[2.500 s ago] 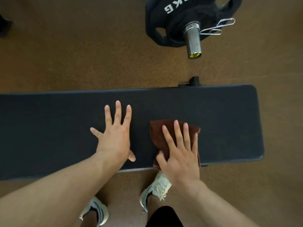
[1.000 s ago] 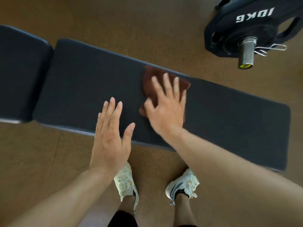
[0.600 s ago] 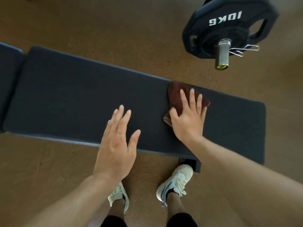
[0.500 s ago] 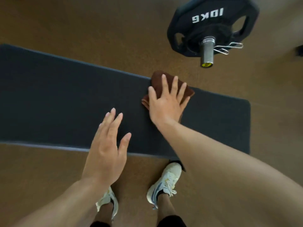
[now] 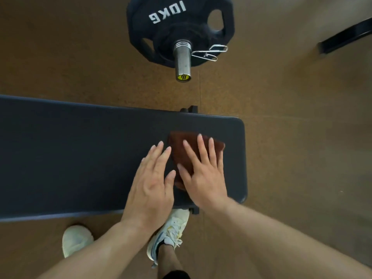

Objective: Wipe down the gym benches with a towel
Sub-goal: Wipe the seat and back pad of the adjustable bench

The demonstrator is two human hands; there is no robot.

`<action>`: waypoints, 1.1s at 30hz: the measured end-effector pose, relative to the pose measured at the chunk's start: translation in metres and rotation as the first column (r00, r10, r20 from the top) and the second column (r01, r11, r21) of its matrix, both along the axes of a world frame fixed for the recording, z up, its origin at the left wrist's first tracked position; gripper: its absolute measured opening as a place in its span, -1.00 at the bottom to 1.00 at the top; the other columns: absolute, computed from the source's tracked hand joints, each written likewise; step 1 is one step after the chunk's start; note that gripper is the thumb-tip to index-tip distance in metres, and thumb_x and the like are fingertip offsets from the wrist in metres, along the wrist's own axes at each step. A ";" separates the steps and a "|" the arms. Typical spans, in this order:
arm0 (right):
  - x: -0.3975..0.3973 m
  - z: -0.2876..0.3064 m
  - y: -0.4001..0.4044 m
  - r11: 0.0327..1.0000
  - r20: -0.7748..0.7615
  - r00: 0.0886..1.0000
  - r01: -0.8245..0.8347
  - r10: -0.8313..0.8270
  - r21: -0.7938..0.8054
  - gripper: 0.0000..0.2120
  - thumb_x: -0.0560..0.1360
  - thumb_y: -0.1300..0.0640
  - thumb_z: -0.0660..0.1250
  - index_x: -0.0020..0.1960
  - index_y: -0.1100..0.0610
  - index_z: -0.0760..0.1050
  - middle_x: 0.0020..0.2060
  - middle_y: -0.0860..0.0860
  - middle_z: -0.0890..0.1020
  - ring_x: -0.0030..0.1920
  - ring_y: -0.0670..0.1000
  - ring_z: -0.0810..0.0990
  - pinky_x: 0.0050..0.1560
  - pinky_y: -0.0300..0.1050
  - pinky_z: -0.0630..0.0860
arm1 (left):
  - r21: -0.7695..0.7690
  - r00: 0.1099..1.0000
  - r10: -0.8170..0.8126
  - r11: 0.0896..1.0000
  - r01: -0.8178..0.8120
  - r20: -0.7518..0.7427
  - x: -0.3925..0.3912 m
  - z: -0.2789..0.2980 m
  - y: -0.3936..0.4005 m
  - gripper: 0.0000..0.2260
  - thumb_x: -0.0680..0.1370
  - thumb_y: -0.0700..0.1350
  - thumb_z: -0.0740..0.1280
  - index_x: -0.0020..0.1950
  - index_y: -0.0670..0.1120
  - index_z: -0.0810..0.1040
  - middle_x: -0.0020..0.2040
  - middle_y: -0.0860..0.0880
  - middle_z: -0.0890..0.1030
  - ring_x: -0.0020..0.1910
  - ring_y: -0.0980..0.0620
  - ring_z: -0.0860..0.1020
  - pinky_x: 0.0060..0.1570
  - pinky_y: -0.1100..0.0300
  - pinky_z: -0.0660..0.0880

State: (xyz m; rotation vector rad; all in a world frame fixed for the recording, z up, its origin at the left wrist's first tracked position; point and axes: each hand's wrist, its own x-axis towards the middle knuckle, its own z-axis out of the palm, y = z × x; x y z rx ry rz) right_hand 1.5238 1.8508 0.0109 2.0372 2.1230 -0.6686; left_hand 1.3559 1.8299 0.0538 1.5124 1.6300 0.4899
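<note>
Both hands were down on the dark bench pad (image 5: 80, 158) when I checked the head view. My right hand (image 5: 203, 174) lay flat and spread on the folded brown towel (image 5: 193, 152), fingers loose rather than clenched, pinning the cloth to the pad near its right end. My left hand (image 5: 153, 184) rested just beside it, palm down and unclenched, gripping nothing; its fingertips reached close to the towel's left edge, though I could not tell whether they touched it. I judged the wiping stroke to be the step in hand, with the cloth working the end section of the pad. For the next move I reckoned I needed even downward pressure and a sweep out to the rounded end edge, minding the barbell sleeve (image 5: 182, 63) and its 10KG plate (image 5: 171, 15) beyond the bench.
</note>
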 end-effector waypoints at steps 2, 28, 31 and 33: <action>0.000 -0.005 0.059 0.998 -0.030 0.999 0.045 -0.044 0.042 -0.40 0.68 -0.31 -0.01 0.67 -0.28 -0.10 0.70 -0.09 -0.20 0.66 0.03 -0.39 0.63 0.27 -0.29 | -0.001 1.000 0.021 1.000 -0.021 -0.001 0.016 -0.005 0.009 -0.51 0.69 -0.02 0.14 0.62 0.07 0.15 0.64 0.16 0.11 0.60 0.30 -0.05 0.60 0.10 0.05; 0.109 0.008 0.060 0.641 -0.506 0.467 0.727 -0.725 -0.247 -0.40 0.57 -0.25 0.25 0.57 -0.37 0.18 0.35 -0.20 0.52 0.26 0.01 0.60 0.26 0.16 0.60 | -0.236 0.893 -0.196 0.966 0.104 -0.405 0.088 -0.008 0.048 -0.37 0.66 0.24 -0.06 0.66 0.06 -0.17 0.68 0.00 -0.08 0.63 -0.18 -0.26 0.50 -0.45 -0.15; 0.103 0.017 -0.013 0.534 -0.454 0.382 0.800 -0.805 -0.274 -0.42 0.53 -0.29 0.29 0.51 -0.42 0.21 0.32 -0.19 0.59 0.21 -0.03 0.64 0.23 0.12 0.63 | -0.245 0.884 -0.231 0.960 0.138 -0.407 0.086 -0.006 0.048 -0.37 0.66 0.26 -0.06 0.66 0.05 -0.12 0.68 -0.02 -0.08 0.63 -0.20 -0.26 0.49 -0.46 -0.15; 0.094 0.023 -0.057 0.493 -0.404 0.365 0.826 -0.838 -0.275 -0.40 0.52 -0.30 0.28 0.52 -0.44 0.18 0.35 -0.19 0.58 0.24 -0.04 0.64 0.26 0.13 0.62 | -0.249 0.880 -0.238 0.958 0.142 -0.411 0.084 -0.005 0.047 -0.38 0.66 0.24 -0.04 0.67 0.03 -0.07 0.68 -0.03 -0.07 0.63 -0.21 -0.25 0.49 -0.47 -0.14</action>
